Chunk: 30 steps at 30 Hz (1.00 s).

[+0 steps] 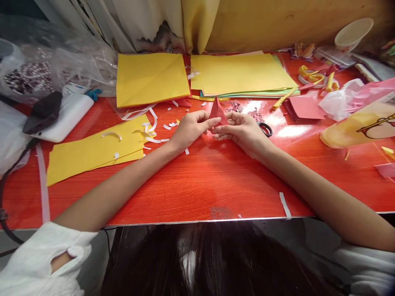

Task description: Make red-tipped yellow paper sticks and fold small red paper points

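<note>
Over the middle of the red table, a small folded red paper (217,110) stands with its pointed tip up, a slit running down from the tip. My left hand (193,129) pinches its left side, the thumb lying across its lower front. On the other side, my right hand (243,131) holds the lower right edge between thumb and fingers. Both hands nearly meet beneath the paper, hiding its bottom edge. Just beyond my right hand shows the black handle of a pair of scissors (266,129); the rest of it is hidden.
Yellow sheets (151,78) and a second paper stack (240,74) lie at the back. Yellow strips (98,150) and white paper scraps (151,123) are on the left. Red paper squares (305,107), a yellow cup (354,127) lying on its side and a white cup (353,35) are on the right.
</note>
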Tool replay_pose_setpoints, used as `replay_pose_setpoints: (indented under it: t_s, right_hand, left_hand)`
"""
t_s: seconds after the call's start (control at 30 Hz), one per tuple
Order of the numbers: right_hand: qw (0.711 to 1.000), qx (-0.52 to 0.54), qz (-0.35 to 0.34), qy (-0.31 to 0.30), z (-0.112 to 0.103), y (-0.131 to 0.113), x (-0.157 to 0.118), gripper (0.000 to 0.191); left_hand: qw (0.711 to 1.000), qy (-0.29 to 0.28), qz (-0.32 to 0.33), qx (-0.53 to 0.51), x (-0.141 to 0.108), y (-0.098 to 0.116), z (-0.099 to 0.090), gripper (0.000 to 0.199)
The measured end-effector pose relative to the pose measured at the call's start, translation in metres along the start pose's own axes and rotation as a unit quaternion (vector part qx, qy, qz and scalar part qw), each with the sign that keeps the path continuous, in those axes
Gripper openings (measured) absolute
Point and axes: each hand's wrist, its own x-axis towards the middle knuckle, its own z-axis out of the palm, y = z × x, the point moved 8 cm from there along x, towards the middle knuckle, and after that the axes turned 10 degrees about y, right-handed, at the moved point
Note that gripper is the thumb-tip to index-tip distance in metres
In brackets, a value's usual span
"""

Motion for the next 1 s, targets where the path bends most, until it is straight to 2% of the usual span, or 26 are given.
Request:
replay_pose_setpoints:
  t_s: [0.17,0.37,0.67,0.8,1.0]
  right_hand:
    - [0.999,-0.039,-0.020,-0.022,0.0038,0.0004,-0.0017,0.025]
    - [0.996,-0.079,-0.020,-0.032,0.0034,0.0037,-0.0007,0.027]
    - [0.999,-0.045,-0.017,-0.025,0.0031,0.0011,-0.0009,0.026]
    - [0.999,-0.031,-0.006,-0.004,-0.0023,0.0011,0.0015,0.029]
    - [1.000,-0.026,-0.002,0.007,-0.0047,0.0018,0.0027,0.032]
  left_hand:
    - [0.998,0.012,0.004,0.061,0.0010,-0.0030,-0.0021,0.034]
    - [0.999,0.002,-0.011,0.050,0.0015,-0.0035,-0.0007,0.036]
    - [0.999,0.004,-0.022,0.031,0.0008,-0.0037,-0.0001,0.042]
    - [0.999,0.027,-0.025,0.022,0.0013,-0.0052,-0.0024,0.049]
    - [0.998,0.038,0.002,0.055,0.0009,-0.0033,-0.0045,0.037]
